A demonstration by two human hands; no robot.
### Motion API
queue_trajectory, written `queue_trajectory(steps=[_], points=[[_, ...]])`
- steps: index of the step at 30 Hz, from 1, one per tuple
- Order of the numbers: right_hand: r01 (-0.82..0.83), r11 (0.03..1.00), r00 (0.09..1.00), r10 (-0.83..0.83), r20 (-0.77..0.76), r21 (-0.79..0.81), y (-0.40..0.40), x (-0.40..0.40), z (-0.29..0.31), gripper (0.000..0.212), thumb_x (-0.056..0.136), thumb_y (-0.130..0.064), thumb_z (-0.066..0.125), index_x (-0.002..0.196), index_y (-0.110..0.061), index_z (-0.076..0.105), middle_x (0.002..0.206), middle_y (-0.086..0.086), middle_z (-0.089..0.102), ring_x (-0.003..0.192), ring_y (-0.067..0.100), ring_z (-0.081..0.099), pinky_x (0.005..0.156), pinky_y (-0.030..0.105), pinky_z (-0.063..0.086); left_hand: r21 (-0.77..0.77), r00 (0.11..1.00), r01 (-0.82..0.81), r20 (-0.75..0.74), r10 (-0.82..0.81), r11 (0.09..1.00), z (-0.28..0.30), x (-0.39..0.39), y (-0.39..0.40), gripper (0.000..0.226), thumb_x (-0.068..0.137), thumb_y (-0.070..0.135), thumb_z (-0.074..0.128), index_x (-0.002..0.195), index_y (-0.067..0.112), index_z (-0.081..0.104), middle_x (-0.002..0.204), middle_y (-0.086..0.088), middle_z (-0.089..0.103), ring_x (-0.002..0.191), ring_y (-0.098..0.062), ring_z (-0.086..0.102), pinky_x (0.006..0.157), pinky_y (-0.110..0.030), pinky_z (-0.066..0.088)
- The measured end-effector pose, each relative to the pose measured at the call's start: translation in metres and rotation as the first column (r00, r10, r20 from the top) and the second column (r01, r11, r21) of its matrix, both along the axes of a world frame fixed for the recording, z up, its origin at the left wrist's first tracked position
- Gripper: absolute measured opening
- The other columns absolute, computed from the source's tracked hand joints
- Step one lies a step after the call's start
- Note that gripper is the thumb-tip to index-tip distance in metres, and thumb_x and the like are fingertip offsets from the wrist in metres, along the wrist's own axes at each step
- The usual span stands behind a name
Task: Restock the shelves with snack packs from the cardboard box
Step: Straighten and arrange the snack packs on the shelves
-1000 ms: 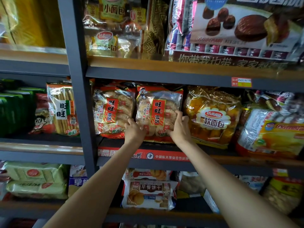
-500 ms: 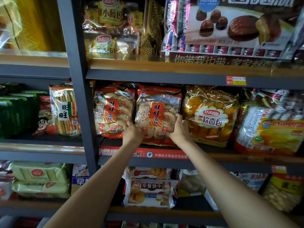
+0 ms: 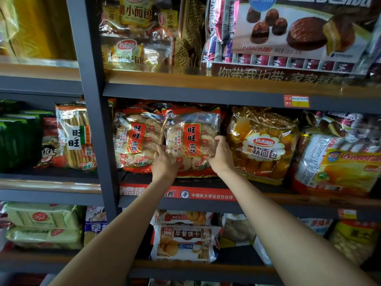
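- Head view: two bare forearms reach up from the bottom edge toward the middle shelf (image 3: 206,183)
- Below the arms, a lower shelf carries a white breakfast biscuit pack (image 3: 184,242) and, to the left, pale green packs (image 3: 43,226)
- Left hand (image 3: 165,162) grips the lower left side of a rice cracker pack (image 3: 190,141), its fingers curled up against the pack's front and edge
- Right hand (image 3: 220,155) holds the same pack on its right side, thumb laid over the front and the other fingers wrapped behind
- That pack stands upright on the middle shelf, bottom edge at the shelf front, just above a red label strip (image 3: 206,195)
- A second rice cracker pack (image 3: 137,141) stands touching it on the left; a golden soft bread bag (image 3: 263,143) sits just beside it on the right
- Farther up, a price tag (image 3: 296,101) is fixed to the upper shelf edge, with small bread bags (image 3: 136,32) and a chocolate pie pack (image 3: 299,32) above it
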State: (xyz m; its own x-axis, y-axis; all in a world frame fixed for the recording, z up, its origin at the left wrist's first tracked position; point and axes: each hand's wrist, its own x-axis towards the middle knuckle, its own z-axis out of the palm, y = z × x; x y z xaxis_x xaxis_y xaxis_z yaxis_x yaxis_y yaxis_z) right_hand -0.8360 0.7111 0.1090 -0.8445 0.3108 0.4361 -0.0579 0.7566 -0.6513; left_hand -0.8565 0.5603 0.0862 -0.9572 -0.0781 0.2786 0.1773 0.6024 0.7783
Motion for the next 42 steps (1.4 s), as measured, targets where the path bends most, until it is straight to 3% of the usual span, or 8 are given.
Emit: queue_trajectory(steps=[6, 15, 20, 24, 28, 34, 37, 42], points=[[0.102, 0.995, 0.985, -0.100, -0.137, 0.009, 0.010, -0.006, -0.008, 0.060, 0.078, 0.009, 0.064, 0.126, -0.009, 0.034, 0.132, 0.010, 0.040, 0.120, 0.023, 0.046, 0.096, 0.025, 0.042, 0.053, 0.997, 0.060, -0.041, -0.058, 0.997, 0.013, -0.014, 0.008, 0.066, 0.081, -0.001, 0.063, 0.135, 0.008, 0.026, 0.136, -0.013, 0.044, 0.121, -0.030, 0.047, 0.097, -0.040, 0.046], [0.023, 0.993, 0.991, -0.008, -0.135, 0.114, 0.010, -0.013, -0.011, 0.050, 0.077, -0.002, 0.070, 0.115, -0.010, 0.038, 0.122, 0.009, 0.042, 0.111, 0.022, 0.050, 0.087, 0.025, 0.045, 0.043, 1.000, 0.007, 0.002, -0.007, 0.999, 0.002, -0.024, 0.005, 0.044, 0.085, 0.000, 0.057, 0.121, 0.004, 0.034, 0.128, -0.016, 0.046, 0.110, -0.029, 0.051, 0.078, -0.033, 0.042], [-0.024, 1.000, 0.995, 0.025, -0.094, 0.013, 0.018, -0.005, -0.017, 0.059, 0.077, -0.011, 0.074, 0.121, -0.010, 0.035, 0.127, 0.012, 0.036, 0.117, 0.020, 0.044, 0.083, 0.014, 0.034, 0.017, 1.000, -0.004, -0.023, 0.004, 1.000, 0.001, -0.016, 0.006, 0.044, 0.087, 0.005, 0.056, 0.124, 0.003, 0.032, 0.129, -0.018, 0.044, 0.111, -0.032, 0.051, 0.085, -0.038, 0.043], [-0.027, 0.999, 0.994, 0.025, -0.104, -0.023, 0.019, -0.001, -0.027, 0.062, 0.075, -0.015, 0.076, 0.120, -0.005, 0.035, 0.126, 0.014, 0.038, 0.118, 0.022, 0.044, 0.081, 0.015, 0.036, 0.055, 1.000, 0.001, -0.018, 0.000, 0.998, 0.000, -0.009, 0.003, 0.045, 0.088, 0.009, 0.056, 0.125, 0.001, 0.032, 0.127, -0.020, 0.042, 0.106, -0.033, 0.050, 0.075, -0.032, 0.038], [-0.030, 0.999, 0.997, 0.027, -0.076, -0.036, 0.017, 0.001, -0.026, 0.069, 0.076, -0.019, 0.075, 0.128, -0.007, 0.031, 0.131, 0.013, 0.036, 0.121, 0.021, 0.041, 0.079, 0.011, 0.029, -0.013, 1.000, -0.007, -0.005, 0.007, 1.000, 0.002, -0.004, 0.001, 0.063, 0.088, 0.015, 0.061, 0.135, -0.001, 0.023, 0.135, -0.021, 0.037, 0.114, -0.034, 0.049, 0.086, -0.036, 0.044], [-0.006, 0.993, 0.997, -0.003, -0.072, -0.121, 0.017, 0.003, -0.017, 0.079, 0.076, -0.019, 0.075, 0.137, -0.010, 0.025, 0.135, 0.015, 0.033, 0.127, 0.024, 0.039, 0.097, 0.024, 0.034, -0.094, 0.999, -0.044, -0.028, 0.041, 0.995, 0.005, 0.002, -0.002, 0.067, 0.086, 0.014, 0.061, 0.138, -0.001, 0.021, 0.138, -0.020, 0.034, 0.128, -0.034, 0.035, 0.102, -0.039, 0.037], [0.030, 0.998, 0.995, -0.034, -0.097, -0.047, 0.016, 0.005, -0.013, 0.078, 0.077, -0.022, 0.074, 0.137, -0.009, 0.027, 0.136, 0.015, 0.033, 0.128, 0.025, 0.037, 0.103, 0.027, 0.033, -0.143, 0.995, -0.083, -0.072, 0.073, 0.986, 0.009, 0.005, -0.001, 0.063, 0.087, 0.019, 0.059, 0.137, 0.000, 0.024, 0.141, -0.018, 0.030, 0.132, -0.035, 0.026, 0.106, -0.040, 0.031], [0.076, 0.963, 0.966, -0.007, -0.260, 0.259, -0.004, 0.009, -0.003, 0.059, 0.082, -0.026, 0.069, 0.130, -0.007, 0.041, 0.133, 0.013, 0.043, 0.125, 0.024, 0.039, 0.104, 0.028, 0.034, -0.129, 0.985, -0.109, -0.150, 0.089, 0.986, 0.013, 0.014, -0.002, 0.049, 0.087, 0.014, 0.054, 0.129, 0.000, 0.033, 0.131, -0.020, 0.038, 0.124, -0.036, 0.035, 0.101, -0.044, 0.032]])
